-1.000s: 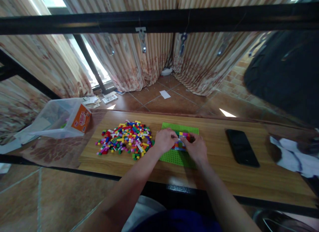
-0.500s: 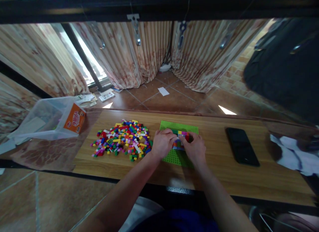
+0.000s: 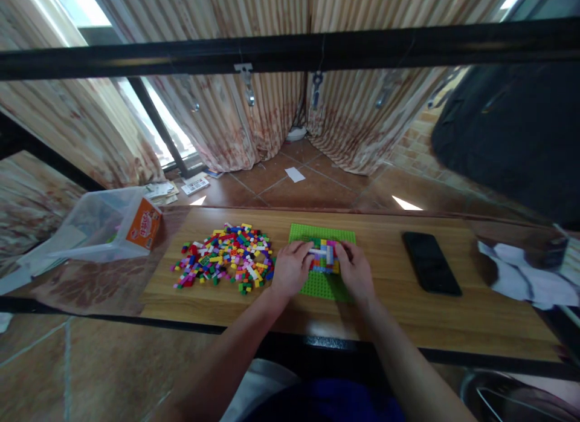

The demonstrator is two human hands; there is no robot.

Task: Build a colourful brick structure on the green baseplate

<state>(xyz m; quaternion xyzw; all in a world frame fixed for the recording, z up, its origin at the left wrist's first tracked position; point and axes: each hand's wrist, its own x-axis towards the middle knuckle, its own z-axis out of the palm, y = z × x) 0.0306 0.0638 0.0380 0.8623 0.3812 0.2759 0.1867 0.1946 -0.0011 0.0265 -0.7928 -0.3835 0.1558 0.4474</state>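
A green studded baseplate [image 3: 322, 288] lies on the wooden board in front of me. On it stands a low build of coloured toy bricks [image 3: 322, 266], with white and light grey-blue bricks on top. My left hand [image 3: 289, 271] is closed at the build's left side, fingertips by the white brick. From the right, my right hand [image 3: 356, 272] grips the build's edge with thumb and fingers, partly hiding the bricks there. Left of the baseplate spreads a pile of loose toy bricks [image 3: 233, 251] in many colours.
A black phone [image 3: 431, 263] lies on the wooden board [image 3: 385, 316] to the right, with crumpled white paper [image 3: 528, 275] beyond it. At the left stands a clear plastic bin [image 3: 102, 219] with an orange label. A black bar [image 3: 281, 50] crosses above the board's far side.
My hands have moved slightly apart, uncovering more of the build's top, including the white and grey-blue bricks. The camera view has tilted up a little.
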